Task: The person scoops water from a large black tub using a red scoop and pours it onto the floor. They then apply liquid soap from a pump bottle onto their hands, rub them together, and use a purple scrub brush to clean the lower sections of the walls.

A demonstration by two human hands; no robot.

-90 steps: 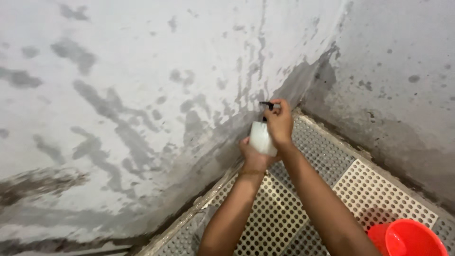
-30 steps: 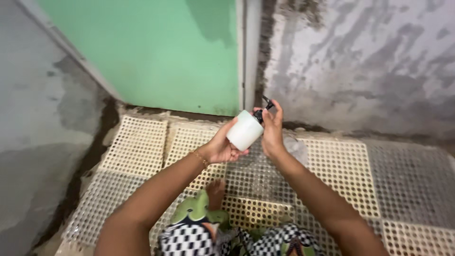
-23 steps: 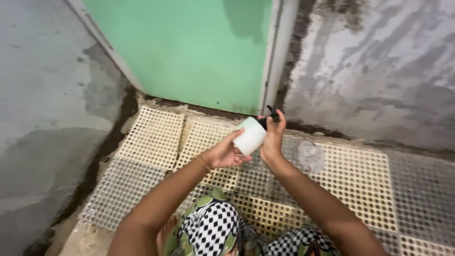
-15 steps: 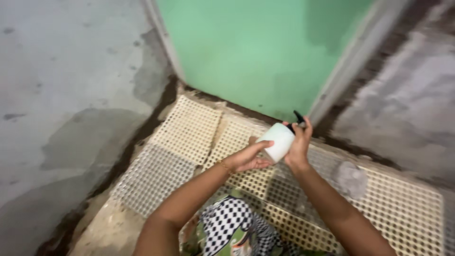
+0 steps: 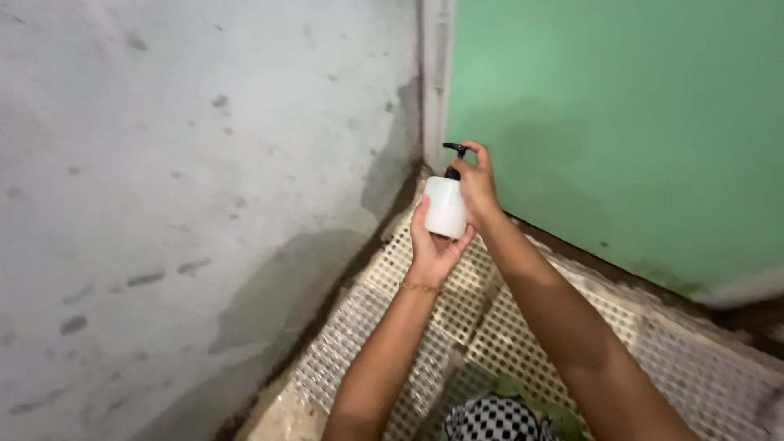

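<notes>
A small white pump bottle (image 5: 446, 207) with a black pump head (image 5: 455, 152) is held up in front of me, near the corner where a grey wall meets a green door. My left hand (image 5: 431, 250) cups the bottle from below and behind, with a thin gold bracelet on that wrist. My right hand (image 5: 478, 184) grips the bottle's upper part, its fingers resting on the black pump head. Both forearms reach up from the bottom of the view.
A stained grey concrete wall (image 5: 188, 188) fills the left side. A green door (image 5: 621, 122) with a pale frame (image 5: 434, 73) stands at the right. Perforated cream plastic floor mats (image 5: 384, 343) cover the floor. Checked black-and-white and green cloth (image 5: 498, 416) shows at the bottom edge.
My view has swung left, from the stained wall corner with a red bucket to the green door and the left wall. Both hands have kept hold of the bottle, now more upright.
</notes>
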